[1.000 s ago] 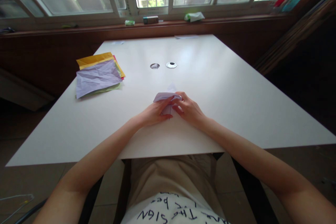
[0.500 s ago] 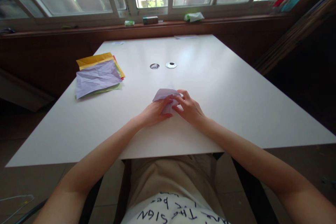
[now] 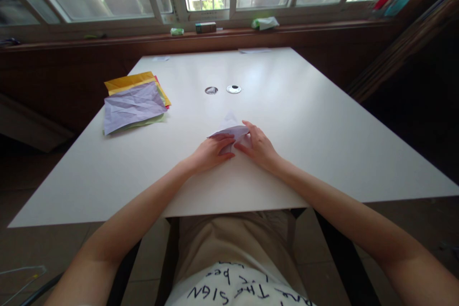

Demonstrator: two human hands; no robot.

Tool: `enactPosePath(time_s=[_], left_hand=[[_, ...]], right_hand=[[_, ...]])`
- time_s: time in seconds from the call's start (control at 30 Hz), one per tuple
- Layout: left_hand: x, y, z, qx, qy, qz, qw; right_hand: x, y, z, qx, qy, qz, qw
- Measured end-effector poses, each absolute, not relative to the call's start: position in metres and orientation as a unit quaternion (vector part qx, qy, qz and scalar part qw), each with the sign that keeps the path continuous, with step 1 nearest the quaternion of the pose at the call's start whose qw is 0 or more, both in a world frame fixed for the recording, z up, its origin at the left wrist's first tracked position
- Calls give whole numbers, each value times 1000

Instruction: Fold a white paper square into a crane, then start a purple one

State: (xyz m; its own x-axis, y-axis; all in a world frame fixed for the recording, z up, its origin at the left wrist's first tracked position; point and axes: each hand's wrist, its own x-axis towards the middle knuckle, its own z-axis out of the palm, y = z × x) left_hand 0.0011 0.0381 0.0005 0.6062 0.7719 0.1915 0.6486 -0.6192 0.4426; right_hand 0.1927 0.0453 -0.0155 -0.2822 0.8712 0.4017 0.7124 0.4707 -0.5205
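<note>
A small folded piece of pale lilac paper [image 3: 231,131] lies on the white table [image 3: 304,119] in front of me, between both hands. My left hand [image 3: 211,152] rests on its left side with fingers curled over it, pinching the paper. My right hand [image 3: 258,146] presses the paper's right side with its fingers laid over the fold. A pointed flap of the paper sticks up behind the fingers.
A stack of creased coloured sheets [image 3: 134,101], lilac on top of yellow, green and pink, lies at the table's left. Two round cable holes [image 3: 223,89] sit mid-table. Small items line the window sill [image 3: 215,28]. Dark floor drops off to the right.
Both hands have pressed the lilac paper lower and flatter against the table; the top flap now lies folded down and a small point shows behind it.
</note>
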Motion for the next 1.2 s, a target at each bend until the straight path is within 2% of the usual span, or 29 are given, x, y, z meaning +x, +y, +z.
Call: enactPosePath(time_s=[0.17,0.9,1.2], left_hand=[[2,40,-3,885,380,194,184],[2,39,-1,883,389,186,185],[14,32,4,835,472,244,140]], right_hand=[[192,47,-18,-507,-797,118,307],[191,46,-13,-507,-794,138,307],[187,42,-18,-467,-826,102,300]])
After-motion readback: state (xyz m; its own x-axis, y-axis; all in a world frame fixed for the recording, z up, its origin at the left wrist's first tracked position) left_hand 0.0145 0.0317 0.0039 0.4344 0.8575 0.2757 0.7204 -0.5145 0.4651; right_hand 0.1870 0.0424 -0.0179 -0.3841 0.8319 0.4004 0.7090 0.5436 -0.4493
